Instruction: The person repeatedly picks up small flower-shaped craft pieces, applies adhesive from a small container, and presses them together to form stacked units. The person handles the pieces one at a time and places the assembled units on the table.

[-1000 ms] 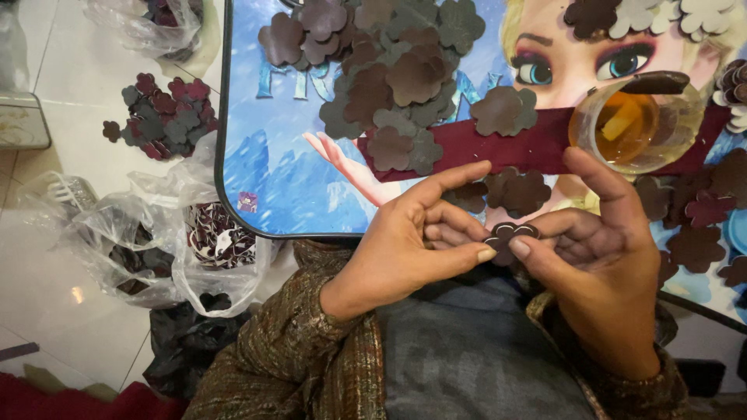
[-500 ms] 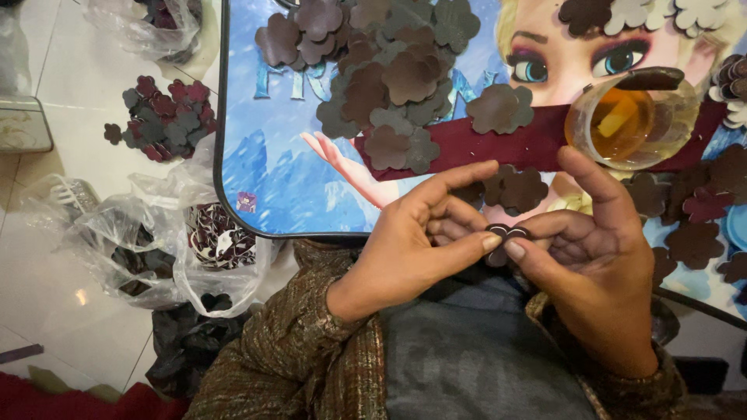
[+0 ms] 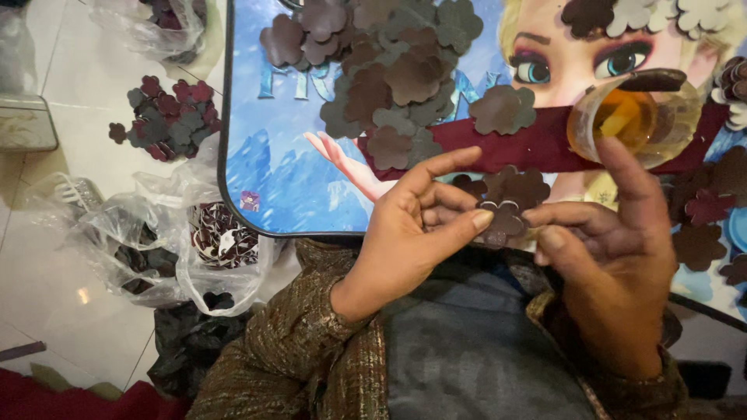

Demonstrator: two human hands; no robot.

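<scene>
Together, left hand [image 3: 405, 233] and right hand [image 3: 615, 264] pinch a flower-shaped cutout [image 3: 502, 218] — fingers half-curled

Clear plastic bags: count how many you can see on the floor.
3: one bag top left, and two bags side by side lower left beside the board; more may be hidden.

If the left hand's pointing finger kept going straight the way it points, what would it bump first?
Probably the dark red strip on the picture tray; the left hand aims its forefinger up and right. Depth is unclear, so it might pass above it.
</scene>
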